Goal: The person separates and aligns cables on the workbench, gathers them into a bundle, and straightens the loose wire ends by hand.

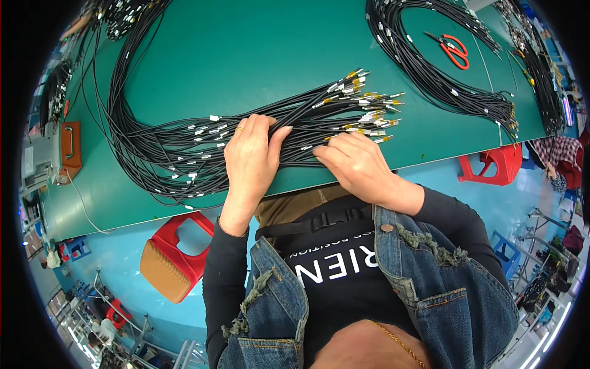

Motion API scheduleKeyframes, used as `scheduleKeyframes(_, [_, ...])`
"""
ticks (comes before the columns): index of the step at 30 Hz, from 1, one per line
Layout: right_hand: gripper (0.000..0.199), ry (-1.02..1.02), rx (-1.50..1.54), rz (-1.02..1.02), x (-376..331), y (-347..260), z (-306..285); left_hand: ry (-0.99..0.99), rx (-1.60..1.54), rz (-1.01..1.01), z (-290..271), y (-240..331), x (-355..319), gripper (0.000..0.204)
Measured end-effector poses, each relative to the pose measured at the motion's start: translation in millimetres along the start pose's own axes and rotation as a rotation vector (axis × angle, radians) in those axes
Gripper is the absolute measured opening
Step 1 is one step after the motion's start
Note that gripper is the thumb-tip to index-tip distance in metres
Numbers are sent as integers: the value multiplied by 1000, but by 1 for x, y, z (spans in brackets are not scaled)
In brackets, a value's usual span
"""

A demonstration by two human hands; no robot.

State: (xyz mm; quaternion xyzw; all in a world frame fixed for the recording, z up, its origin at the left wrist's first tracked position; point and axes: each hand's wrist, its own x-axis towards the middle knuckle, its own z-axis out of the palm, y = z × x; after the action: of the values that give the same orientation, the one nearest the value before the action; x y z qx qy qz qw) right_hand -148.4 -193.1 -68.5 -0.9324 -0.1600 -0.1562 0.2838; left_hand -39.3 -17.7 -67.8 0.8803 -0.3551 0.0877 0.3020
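The left hand (251,152) clamps a curved bundle of thin black cables (308,127); the curled right hand (357,163) touches it, grip unclear.

The left hand (251,154) hides part of the cable bundle (200,146), which the top edge crops.

The left hand (251,154) lies across 1 black cable bundle (184,147) on the green counter (246,49), right hand (357,161) touching it; red-handled snips (444,41) lie near another bundle (419,64).
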Motion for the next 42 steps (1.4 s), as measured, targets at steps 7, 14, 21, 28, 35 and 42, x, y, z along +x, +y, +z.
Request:
scheduleKeyframes(7, [12, -77, -75, -96, 26, -2, 6, 32, -41, -13, -2, 0, -2, 19])
scheduleKeyframes(14, [8, -196, -264, -170, 41, -9, 4, 70, -164, -113, 1, -5, -5, 18])
scheduleKeyframes(21, [8, -234, -501, -241, 51, -21, 5, 90, -116, -39, 3, -5, -3, 18])
scheduleKeyframes(28, [8, -321, -450, -267, 58, -20, -9, 80, -68, -39, 2, -6, -5, 18])
scheduleKeyframes(35, [9, -397, -425, -67, 42, -15, -43, 71, -81, -21, 3, -6, -3, 19])
scheduleKeyframes(42, [11, -326, -231, 61, 22, 13, -61, 74, -33, -10, 5, -7, -4, 19])
